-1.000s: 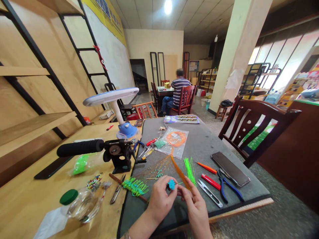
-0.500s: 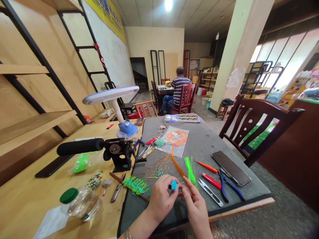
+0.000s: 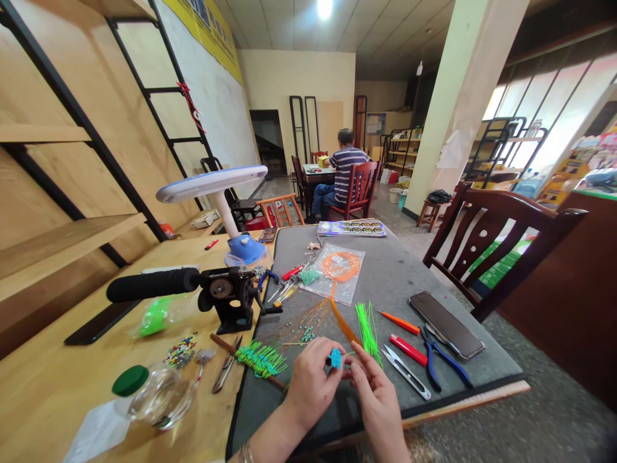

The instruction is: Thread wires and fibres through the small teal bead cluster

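My left hand [image 3: 312,376] is closed around a small bright-blue bundle [image 3: 335,357], its bumpy end facing up between thumb and forefinger. Beside it, my right hand [image 3: 375,386] pinches with thumb and forefinger close to the bundle; a thin pale strand seems to run between the fingertips, too fine to make out fully. Just beyond the hands lie loose teal beads [image 3: 307,334], a fan of thin orange-brown strands [image 3: 315,315] and an orange bundle of filaments [image 3: 342,321]. Bright green strands [image 3: 367,331] lie beyond my right hand. A brown stick with green-and-teal tufts [image 3: 261,359] rests left of my left hand.
Thread snips [image 3: 407,373], a red-handled tool [image 3: 409,350], blue pliers [image 3: 436,360] and a phone [image 3: 446,323] lie right. Left stand a black cranked device [image 3: 226,299], a green-lidded jar [image 3: 161,395] and a lamp [image 3: 245,247]. A person [image 3: 344,173] sits farther back.
Both hands keep nearly the same pose at the blue bundle; the right fingers shift only slightly. The whole view has drifted a little.
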`<action>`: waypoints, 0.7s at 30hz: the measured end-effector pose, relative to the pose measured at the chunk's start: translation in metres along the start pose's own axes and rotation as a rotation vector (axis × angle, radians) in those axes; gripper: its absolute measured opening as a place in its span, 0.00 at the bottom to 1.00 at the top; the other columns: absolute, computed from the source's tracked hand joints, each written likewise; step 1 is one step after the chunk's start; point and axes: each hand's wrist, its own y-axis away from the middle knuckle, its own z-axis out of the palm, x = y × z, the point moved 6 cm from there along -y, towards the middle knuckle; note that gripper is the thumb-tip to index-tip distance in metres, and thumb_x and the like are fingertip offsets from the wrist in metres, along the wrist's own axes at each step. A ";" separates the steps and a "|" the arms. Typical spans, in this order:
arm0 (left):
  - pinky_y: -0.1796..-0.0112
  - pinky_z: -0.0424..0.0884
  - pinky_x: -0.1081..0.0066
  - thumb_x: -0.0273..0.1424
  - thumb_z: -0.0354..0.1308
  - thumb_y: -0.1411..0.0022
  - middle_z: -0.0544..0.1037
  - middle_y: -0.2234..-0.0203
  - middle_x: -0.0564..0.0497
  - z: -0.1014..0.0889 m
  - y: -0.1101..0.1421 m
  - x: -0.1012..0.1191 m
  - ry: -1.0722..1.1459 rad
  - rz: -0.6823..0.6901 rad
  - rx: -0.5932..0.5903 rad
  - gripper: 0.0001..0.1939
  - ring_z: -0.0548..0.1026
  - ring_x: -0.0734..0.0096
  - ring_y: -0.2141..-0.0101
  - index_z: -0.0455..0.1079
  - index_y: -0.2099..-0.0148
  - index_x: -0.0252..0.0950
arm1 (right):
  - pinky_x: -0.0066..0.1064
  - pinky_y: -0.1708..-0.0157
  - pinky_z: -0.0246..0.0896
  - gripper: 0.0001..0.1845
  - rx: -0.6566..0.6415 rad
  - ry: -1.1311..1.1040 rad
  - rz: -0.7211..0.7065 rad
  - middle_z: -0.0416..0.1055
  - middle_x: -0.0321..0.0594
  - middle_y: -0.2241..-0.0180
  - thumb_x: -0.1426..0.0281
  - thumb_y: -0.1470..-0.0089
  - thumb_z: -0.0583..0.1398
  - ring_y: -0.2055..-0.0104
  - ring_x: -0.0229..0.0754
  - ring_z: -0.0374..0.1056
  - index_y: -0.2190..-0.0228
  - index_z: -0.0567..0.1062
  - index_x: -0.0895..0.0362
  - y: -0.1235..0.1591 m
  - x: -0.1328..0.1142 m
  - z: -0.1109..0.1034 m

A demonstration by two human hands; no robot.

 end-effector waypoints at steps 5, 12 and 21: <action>0.65 0.66 0.69 0.27 0.53 0.40 0.75 0.70 0.48 0.001 -0.001 -0.002 0.001 0.004 -0.003 0.04 0.72 0.64 0.67 0.69 0.65 0.37 | 0.37 0.57 0.68 0.28 -0.048 0.146 -0.090 0.76 0.49 0.58 0.57 0.48 0.59 0.58 0.48 0.73 0.49 0.69 0.59 -0.006 -0.007 -0.009; 0.65 0.65 0.69 0.27 0.52 0.40 0.75 0.70 0.49 -0.005 -0.004 -0.008 0.035 -0.001 0.014 0.05 0.72 0.65 0.67 0.69 0.65 0.37 | 0.38 0.56 0.61 0.12 0.095 1.232 -0.528 0.77 0.45 0.64 0.68 0.47 0.56 0.60 0.49 0.70 0.64 0.78 0.56 -0.031 -0.075 -0.066; 0.65 0.64 0.69 0.26 0.53 0.40 0.75 0.71 0.50 -0.009 -0.009 -0.005 0.016 -0.010 0.006 0.05 0.72 0.66 0.67 0.70 0.66 0.37 | 0.34 0.68 0.56 0.10 0.104 1.475 -0.430 0.74 0.46 0.73 0.74 0.49 0.52 0.69 0.47 0.68 0.75 0.73 0.57 -0.064 -0.062 -0.078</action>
